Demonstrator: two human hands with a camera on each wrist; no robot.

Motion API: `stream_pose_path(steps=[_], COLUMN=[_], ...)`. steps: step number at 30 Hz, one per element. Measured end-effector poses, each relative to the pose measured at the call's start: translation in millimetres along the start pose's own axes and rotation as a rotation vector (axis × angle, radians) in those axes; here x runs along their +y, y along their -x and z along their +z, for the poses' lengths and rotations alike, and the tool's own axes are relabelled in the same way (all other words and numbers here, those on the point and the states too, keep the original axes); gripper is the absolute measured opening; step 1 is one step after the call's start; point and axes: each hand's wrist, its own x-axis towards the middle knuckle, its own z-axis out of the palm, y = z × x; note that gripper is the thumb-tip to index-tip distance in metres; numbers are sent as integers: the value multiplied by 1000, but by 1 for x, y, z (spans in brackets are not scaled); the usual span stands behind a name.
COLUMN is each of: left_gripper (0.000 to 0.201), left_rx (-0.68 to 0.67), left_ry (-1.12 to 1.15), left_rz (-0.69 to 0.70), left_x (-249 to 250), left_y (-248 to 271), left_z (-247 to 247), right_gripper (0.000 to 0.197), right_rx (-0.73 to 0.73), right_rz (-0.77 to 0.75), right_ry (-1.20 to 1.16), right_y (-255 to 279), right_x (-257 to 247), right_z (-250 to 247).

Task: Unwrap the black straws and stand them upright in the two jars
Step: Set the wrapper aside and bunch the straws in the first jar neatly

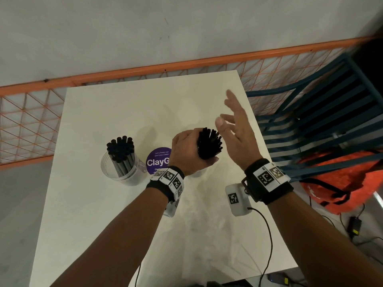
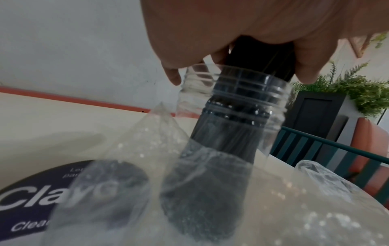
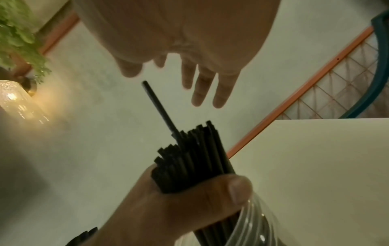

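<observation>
My left hand (image 1: 187, 151) grips a bundle of black straws (image 1: 209, 142) above the table (image 1: 116, 112). In the left wrist view the bundle's (image 2: 238, 116) lower end stands inside a clear jar (image 2: 275, 106), and crumpled clear wrapper (image 2: 147, 149) lies in front of it. One straw (image 3: 160, 108) sticks up above the bundle (image 3: 193, 158) in the right wrist view. My right hand (image 1: 234, 129) hovers open just right of the straw tops, fingers spread (image 3: 219, 93), holding nothing. A second clear jar (image 1: 122, 166) at the left holds upright black straws (image 1: 121, 149).
A round purple sticker (image 1: 158, 160) lies on the table between the jars. An orange wire fence (image 1: 31, 121) runs behind the table. A blue slatted chair (image 1: 323, 112) and an orange bag (image 1: 344, 183) sit to the right. A potted plant (image 2: 353, 89) stands beyond.
</observation>
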Motion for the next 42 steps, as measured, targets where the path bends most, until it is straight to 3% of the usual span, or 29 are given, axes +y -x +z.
stream_pose_path(steps=[2,5,9,11,13,15,17,22,25,31,37,42], left_gripper=[77,77,82,74,61,54,57,84,81,64,79,78], left_rx=[10,28,57,59,55,18,-22,-113,-50,-59,-62,-77], left_ry=[-9,-9,-52,-64,-108,-139,-123,-228,-179,-134,-150,-158], left_rz=[9,38,27,1,19,37,18,11,-65,-94,-127,-128], left_x=[2,4,7,10,12,10,4,-1,3,-7,-10,-11], left_y=[-2,-1,2,1,1,3,2,-1,-3,-14,-9,-10], left_z=[2,3,-1,-4,-7,-6,-4,-3,-6,-9,-6,-5], right_gripper=[39,36,38,42,52,68,71,34,29,50,79,66], right_rx=[-81,-201,-162,-109,-159,-284,-315,-188,-145,-157,-208,-236], right_rz=[-49,4,106,121,87,31,-1,-9,-13,20,-64,-111], right_ry=[128,318,306,196,171,326,421,365,361,533,585,645], right_y=[-3,-2,2,3,5,6,5,-2,-9,-20,-19,-17], right_x=[0,19,29,23,18,18,24,28,25,23,23,24], right_z=[3,13,18,17,20,26,30,35,41,46,44,49])
